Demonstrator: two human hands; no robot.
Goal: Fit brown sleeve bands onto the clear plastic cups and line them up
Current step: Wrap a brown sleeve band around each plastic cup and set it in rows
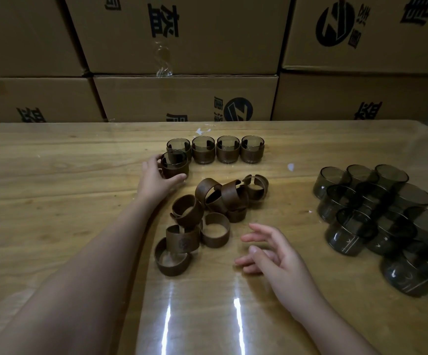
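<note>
Brown-sleeved cup (175,167) sits gripped by the left hand (154,179) (right hand (271,252) hovers slack near loose bands (182,243)).

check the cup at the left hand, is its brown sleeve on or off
On: a brown band wraps the lower wall of the cup the left hand holds, clear rim showing above it.

Five banded cups (228,149) at back; loose brown bands (234,194) heaped centre; bare cups (346,234) clustered right

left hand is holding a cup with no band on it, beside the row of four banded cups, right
No: the head view shows the cup in the left hand already wears a brown band, beside the row of four banded cups.
</note>
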